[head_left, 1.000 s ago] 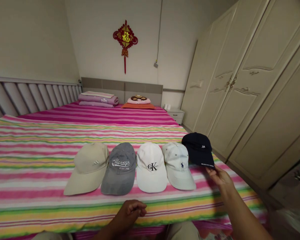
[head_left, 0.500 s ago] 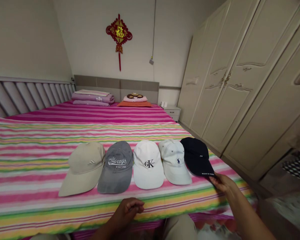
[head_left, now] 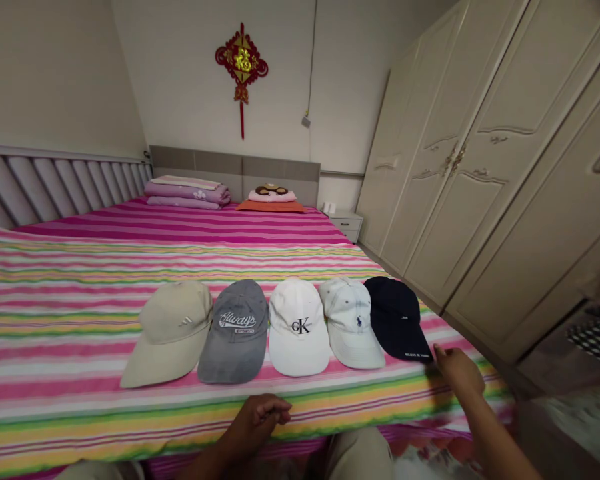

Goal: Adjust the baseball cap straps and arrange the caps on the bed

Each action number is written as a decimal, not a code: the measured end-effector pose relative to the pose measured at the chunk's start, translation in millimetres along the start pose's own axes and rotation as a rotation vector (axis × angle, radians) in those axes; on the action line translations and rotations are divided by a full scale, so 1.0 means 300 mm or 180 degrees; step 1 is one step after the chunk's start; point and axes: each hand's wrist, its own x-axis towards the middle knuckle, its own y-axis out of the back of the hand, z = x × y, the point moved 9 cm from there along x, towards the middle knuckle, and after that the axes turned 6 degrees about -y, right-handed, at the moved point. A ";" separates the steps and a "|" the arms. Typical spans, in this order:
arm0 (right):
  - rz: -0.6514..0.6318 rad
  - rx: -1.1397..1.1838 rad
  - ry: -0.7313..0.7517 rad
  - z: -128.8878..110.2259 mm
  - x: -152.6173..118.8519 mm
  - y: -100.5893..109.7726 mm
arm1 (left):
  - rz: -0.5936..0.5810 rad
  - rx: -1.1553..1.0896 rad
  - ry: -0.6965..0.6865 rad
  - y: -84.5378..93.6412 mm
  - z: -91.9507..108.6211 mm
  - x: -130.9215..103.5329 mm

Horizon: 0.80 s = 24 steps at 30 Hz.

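Observation:
Several baseball caps lie in a row, brims toward me. From left they are a beige cap point(head_left: 177, 317), a grey cap point(head_left: 236, 333) with "Always" lettering, a white cap point(head_left: 298, 347) marked CK, a pale cap point(head_left: 355, 337) with a small dark emblem, and a black cap point(head_left: 397, 317). My right hand point(head_left: 459, 371) is just right of the black cap's brim, holding nothing, a finger stretched toward the brim's corner; its other fingers are partly hidden. My left hand point(head_left: 260, 419) rests, loosely curled and holding nothing, in front of the grey and white caps.
The caps sit on a striped sheet point(head_left: 80, 400) over a bed. Folded bedding point(head_left: 187, 193) and a pink pillow-like bundle point(head_left: 273, 195) are by the headboard point(head_left: 195, 163). A nightstand point(head_left: 347, 223) and a tall wardrobe point(head_left: 460, 180) stand to the right.
My right hand has let go of the black cap's brim and moved slightly right. The brim now lies flatter on the sheet. My left hand stays nearly where it was.

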 end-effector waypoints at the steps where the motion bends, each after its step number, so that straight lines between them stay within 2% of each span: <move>1: 0.0103 -0.0121 0.0078 -0.022 -0.016 0.007 | 0.0007 -0.0002 0.0007 0.001 -0.002 0.000; 3: 0.0164 -0.0221 0.0397 -0.081 -0.062 -0.012 | -0.0004 0.0015 0.0015 0.000 -0.004 0.001; 7: -0.0228 -0.0127 0.1102 -0.185 -0.175 -0.132 | 0.0002 0.0113 -0.0071 0.000 0.008 0.000; 9: -0.0409 0.0024 0.1250 -0.205 -0.214 -0.175 | 0.0011 0.0136 -0.0099 0.000 0.014 0.000; 11: -0.0490 0.0225 0.1204 -0.201 -0.231 -0.190 | 0.0006 0.0105 -0.0086 -0.001 0.016 -0.002; 14: -0.0485 0.0594 0.0784 -0.144 -0.237 -0.176 | -0.0013 0.0059 -0.0094 -0.003 0.018 -0.003; 17: -0.0584 0.1085 0.0086 -0.040 -0.254 -0.175 | -0.0041 0.0093 -0.0160 -0.004 0.024 -0.004; 20: -0.0883 0.1781 -0.0573 0.047 -0.291 -0.217 | -0.0018 0.0101 -0.0165 -0.004 0.024 -0.004; 24: -0.1261 0.2567 -0.1176 0.076 -0.303 -0.289 | 0.0005 0.0009 -0.0078 -0.004 0.021 -0.003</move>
